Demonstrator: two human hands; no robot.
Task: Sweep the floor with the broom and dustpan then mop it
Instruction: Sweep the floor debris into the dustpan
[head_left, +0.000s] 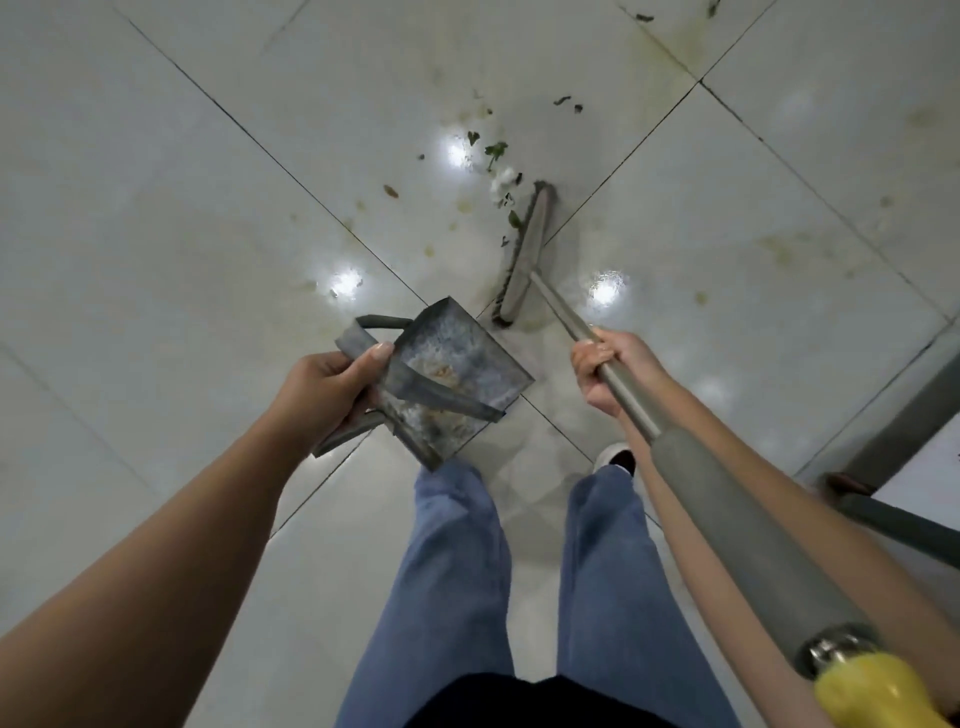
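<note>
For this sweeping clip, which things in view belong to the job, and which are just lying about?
Job:
broom, gripped by the right hand
dustpan, held by the left hand
leaf scraps on the tiled floor

Lying about:
grey bar at right edge

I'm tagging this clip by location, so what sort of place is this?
Probably an indoor room, perhaps a kitchen or utility area, though I can't tell which: glossy pale floor tiles reflecting ceiling lights, yellowish stains, and leaf scraps lying by the broom.

An indoor room of unclear kind: glossy pale floor tiles with dark grout, stained and littered.
</note>
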